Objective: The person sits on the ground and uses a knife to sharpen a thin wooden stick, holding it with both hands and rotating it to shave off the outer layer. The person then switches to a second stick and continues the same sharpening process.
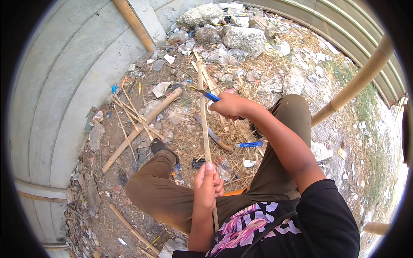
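The shirt is black, its right sleeve short, wide and ending above the elbow. A print in pink, purple and white covers the front (swirling shapes among broken, blocky patches), and a thin dark strap crosses it. The trousers are brown, loose and creased; the left shoe is black. Left hand and right hand are bare.
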`<action>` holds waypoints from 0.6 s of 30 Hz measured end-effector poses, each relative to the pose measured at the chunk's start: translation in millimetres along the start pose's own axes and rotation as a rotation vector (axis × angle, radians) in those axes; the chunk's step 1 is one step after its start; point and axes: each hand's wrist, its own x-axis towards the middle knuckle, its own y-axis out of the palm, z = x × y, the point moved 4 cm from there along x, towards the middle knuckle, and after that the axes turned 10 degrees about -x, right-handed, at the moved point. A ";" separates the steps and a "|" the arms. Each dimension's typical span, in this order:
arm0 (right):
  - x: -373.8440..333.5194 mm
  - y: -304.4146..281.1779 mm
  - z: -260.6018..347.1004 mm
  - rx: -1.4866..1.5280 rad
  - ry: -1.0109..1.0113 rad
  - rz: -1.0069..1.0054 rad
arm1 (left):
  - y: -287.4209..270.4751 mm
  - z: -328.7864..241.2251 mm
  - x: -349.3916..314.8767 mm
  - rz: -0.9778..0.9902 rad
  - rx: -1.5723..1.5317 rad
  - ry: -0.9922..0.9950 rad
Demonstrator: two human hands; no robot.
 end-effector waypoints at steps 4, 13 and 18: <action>-36.4 -1.6 13.9 -0.263 -0.067 -0.385 | 2.1 0.1 -4.2 -0.009 -0.002 0.008; -16.3 -9.6 -0.2 -0.336 -0.138 -0.772 | 10.1 5.0 -4.9 0.034 0.006 -0.018; 2.9 5.9 -9.8 0.253 0.120 0.250 | 0.0 5.9 -2.5 0.056 -0.049 -0.034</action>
